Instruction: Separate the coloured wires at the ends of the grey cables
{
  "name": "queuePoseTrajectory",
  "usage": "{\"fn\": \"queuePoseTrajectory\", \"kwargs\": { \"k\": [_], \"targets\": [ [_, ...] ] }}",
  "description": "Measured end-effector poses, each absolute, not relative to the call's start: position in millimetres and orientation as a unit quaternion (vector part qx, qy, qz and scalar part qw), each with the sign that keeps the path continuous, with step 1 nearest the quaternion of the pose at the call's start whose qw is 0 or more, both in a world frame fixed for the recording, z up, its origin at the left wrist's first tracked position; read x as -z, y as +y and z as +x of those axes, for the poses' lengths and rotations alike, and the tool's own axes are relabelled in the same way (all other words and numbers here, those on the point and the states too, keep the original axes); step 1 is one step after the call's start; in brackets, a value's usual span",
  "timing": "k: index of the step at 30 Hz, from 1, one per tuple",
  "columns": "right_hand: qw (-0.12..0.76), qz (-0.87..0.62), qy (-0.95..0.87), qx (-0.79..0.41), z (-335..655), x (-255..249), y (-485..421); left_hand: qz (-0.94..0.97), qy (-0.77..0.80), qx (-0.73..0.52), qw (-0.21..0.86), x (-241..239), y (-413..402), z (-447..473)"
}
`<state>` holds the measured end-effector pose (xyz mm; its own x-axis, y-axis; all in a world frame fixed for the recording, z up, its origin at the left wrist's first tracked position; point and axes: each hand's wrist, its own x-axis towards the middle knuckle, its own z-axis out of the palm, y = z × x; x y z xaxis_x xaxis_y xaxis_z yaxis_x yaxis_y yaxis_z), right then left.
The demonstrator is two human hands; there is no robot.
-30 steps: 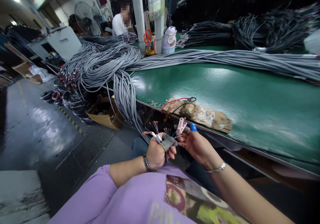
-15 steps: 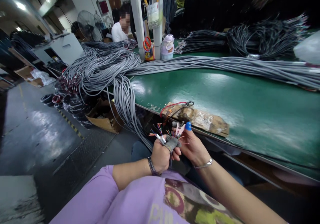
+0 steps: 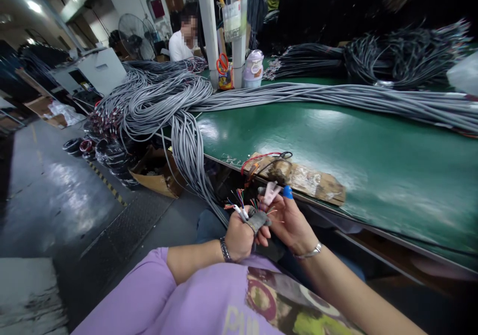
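Observation:
My left hand is closed around the end of a grey cable, and thin coloured wire ends fan out above my fist. My right hand sits right beside it, its fingers pinched on a small pink tool; a blue cap covers one fingertip. Both hands hover in front of the green table's near edge, just below a worn wooden block with red and black leads.
A big bundle of grey cables runs along the green table and spills over its left end toward a cardboard box. Dark cable bundles lie at the back. Another person sits far off beside a fan.
My hands have stayed together in front of the table edge, shifting only slightly; the pink tool has moved a little over the wire ends. The view has wobbled.

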<state>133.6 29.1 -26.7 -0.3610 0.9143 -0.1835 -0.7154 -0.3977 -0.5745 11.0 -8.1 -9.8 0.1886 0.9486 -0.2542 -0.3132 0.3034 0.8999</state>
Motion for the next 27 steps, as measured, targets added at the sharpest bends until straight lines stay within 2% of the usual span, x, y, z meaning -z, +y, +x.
{"fn": "queuePoseTrajectory", "kwargs": {
  "k": [10,15,27],
  "targets": [
    [0.435,-0.293,-0.360,-0.772,140,12,2,0.388,0.445,-0.460,0.663,17,-11,1],
    [0.454,-0.353,-0.373,-0.728,136,11,0,0.420,0.440,-0.436,0.663,17,-11,-3],
    [0.507,-0.352,-0.277,-0.737,144,22,24,0.323,0.430,-0.509,0.672,-2,-5,3]
  ]
}}
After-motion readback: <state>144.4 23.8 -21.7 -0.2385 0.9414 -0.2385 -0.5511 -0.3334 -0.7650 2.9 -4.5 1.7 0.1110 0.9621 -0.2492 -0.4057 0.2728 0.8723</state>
